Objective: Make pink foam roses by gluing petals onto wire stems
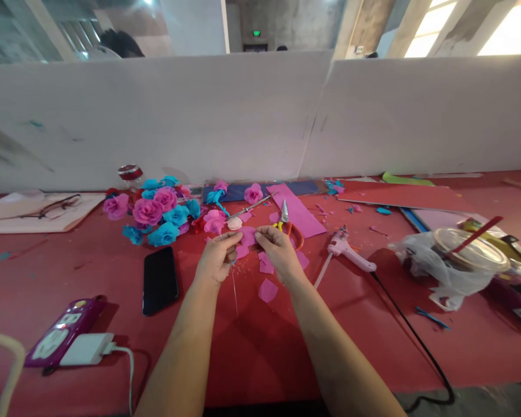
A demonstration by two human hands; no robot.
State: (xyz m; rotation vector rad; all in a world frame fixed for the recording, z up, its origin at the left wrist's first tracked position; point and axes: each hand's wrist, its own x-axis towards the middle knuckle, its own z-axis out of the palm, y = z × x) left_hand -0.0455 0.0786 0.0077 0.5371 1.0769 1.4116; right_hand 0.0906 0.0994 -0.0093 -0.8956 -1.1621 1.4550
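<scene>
Between my two hands a pink paper petal (248, 236) is held above the red table. My left hand (217, 256) is closed, pinching the petal's left side; a thin thread or wire (235, 289) hangs below it. My right hand (280, 255) pinches the opposite edge between thumb and fingers. Loose pink petals (268, 291) lie below and around the hands. Just beyond them are yellow-and-orange-handled scissors (285, 215), a pink paper sheet (299, 211) and a metal tool (252, 206) whose kind I cannot make out.
Pink and blue paper roses (148, 212) are heaped at the back left, with a black phone (160, 281) in front. A pink glue gun (351, 253) trails a black cable at right, near a lidded tub (477, 250). A purple power strip (67, 330) lies front left.
</scene>
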